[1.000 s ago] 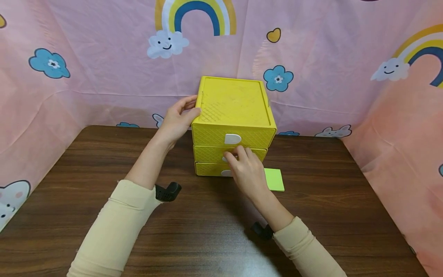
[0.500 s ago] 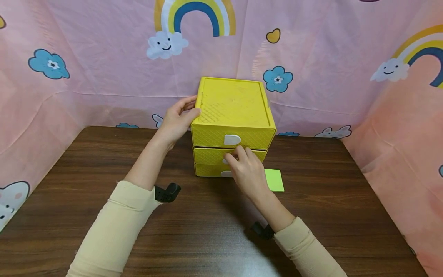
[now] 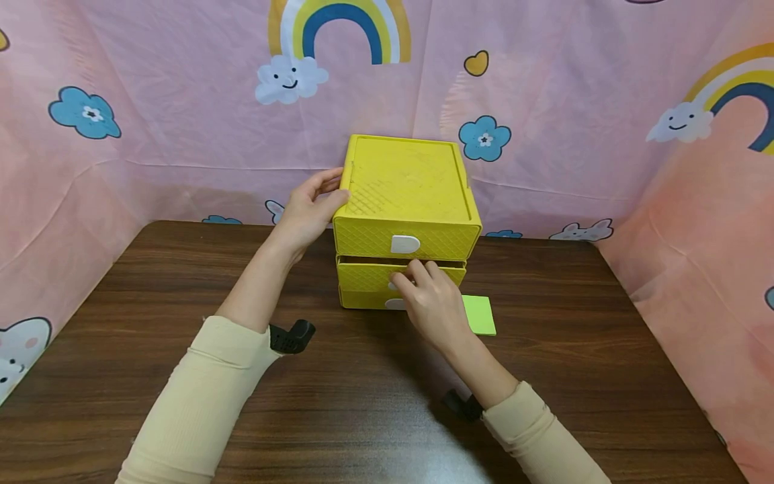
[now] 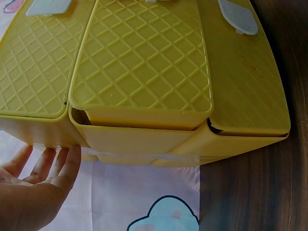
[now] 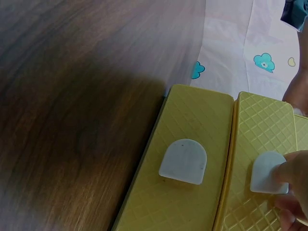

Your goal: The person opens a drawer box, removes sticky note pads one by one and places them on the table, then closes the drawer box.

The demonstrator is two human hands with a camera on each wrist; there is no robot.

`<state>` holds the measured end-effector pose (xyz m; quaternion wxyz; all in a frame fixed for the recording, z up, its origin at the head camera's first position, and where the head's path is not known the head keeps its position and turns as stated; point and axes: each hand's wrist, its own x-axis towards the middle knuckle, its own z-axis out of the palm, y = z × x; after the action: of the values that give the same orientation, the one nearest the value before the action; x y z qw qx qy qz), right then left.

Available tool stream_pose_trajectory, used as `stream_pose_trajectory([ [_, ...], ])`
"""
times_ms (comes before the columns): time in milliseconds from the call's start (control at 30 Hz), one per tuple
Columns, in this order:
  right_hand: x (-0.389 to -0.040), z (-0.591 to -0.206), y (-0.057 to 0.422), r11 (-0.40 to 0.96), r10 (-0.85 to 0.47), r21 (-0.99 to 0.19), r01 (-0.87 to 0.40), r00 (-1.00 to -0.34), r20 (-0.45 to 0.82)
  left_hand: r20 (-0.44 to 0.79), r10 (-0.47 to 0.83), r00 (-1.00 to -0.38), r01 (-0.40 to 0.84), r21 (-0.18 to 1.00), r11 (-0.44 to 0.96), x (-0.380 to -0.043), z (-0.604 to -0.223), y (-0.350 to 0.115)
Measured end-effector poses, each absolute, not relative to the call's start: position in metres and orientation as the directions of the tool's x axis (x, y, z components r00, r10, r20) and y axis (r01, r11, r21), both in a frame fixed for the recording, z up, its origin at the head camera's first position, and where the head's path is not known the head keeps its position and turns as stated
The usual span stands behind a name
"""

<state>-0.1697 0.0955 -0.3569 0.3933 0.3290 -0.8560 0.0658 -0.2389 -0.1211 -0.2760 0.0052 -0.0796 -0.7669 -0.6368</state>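
A yellow drawer unit (image 3: 411,178) with three stacked drawers stands on the table. Its middle drawer (image 3: 363,275) is pulled partly out, and a dark gap shows above its front. My right hand (image 3: 432,302) pinches that drawer's white handle (image 5: 267,172); in the right wrist view the thumb lies against it. With fingers extended, my left hand (image 3: 308,208) rests against the unit's upper left side. In the left wrist view its fingertips (image 4: 72,159) touch the side wall of the top section, and the middle drawer (image 4: 144,57) juts out past the others.
A light green square pad of paper (image 3: 480,314) lies on the brown wooden table (image 3: 338,403), right of the unit. Pink patterned cloth (image 3: 211,101) hangs behind and along both sides. The bottom drawer's white handle (image 5: 184,161) stays flush with its front.
The middle drawer has slid out toward me, widening the gap above its front. My right hand has drawn slightly back with it. The left hand has stayed against the side.
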Motion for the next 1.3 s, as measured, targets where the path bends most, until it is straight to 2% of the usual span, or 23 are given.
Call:
stream_pose_trajectory([
  [733, -0.156, -0.351, 0.098, 0.734, -0.578, 0.203, -0.649, -0.438, 0.689, 0.123, 0.118, -0.985, 0.143, 0.975, 0.173, -0.240, -0.277, -0.121],
  [1300, -0.145, -0.347, 0.100, 0.690, -0.627, 0.255, -0.677, -0.385, 0.677, 0.127, 0.112, -0.986, 0.146, 0.974, 0.174, -0.240, -0.277, -0.121],
])
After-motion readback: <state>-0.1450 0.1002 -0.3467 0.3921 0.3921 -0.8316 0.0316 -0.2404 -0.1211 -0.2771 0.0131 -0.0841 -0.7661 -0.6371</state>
